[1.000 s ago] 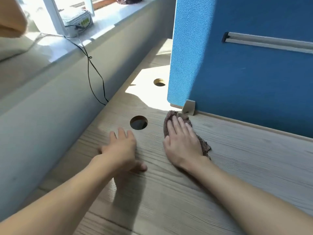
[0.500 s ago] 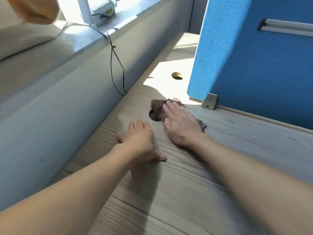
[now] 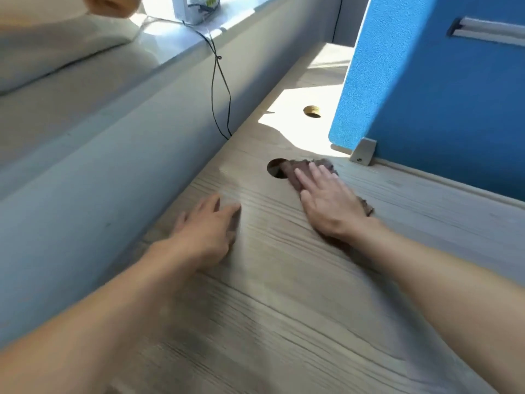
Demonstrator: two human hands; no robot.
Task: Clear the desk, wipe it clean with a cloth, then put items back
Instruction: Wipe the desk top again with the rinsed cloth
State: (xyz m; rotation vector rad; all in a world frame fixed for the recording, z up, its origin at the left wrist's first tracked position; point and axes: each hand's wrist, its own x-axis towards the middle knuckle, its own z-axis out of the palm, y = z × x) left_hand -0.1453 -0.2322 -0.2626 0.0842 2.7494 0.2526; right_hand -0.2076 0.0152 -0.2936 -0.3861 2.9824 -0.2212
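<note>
Pressing flat-fingered, the right hand (image 3: pixel 331 203) should sweep the cloth (image 3: pixel 301 170) around the centre-frame cable hole (image 3: pixel 275 168); left hand (image 3: pixel 206 234) lies flat, empty.

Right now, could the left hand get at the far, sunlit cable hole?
Probably yes: bare desk lies between the left hand and the far hole, and the blue partition stands beside the path, not across it.

The single head view looks forward and down, close over the desk (image 3: pixel 284 308), tilted toward the blue partition (image 3: pixel 440 95).
</note>
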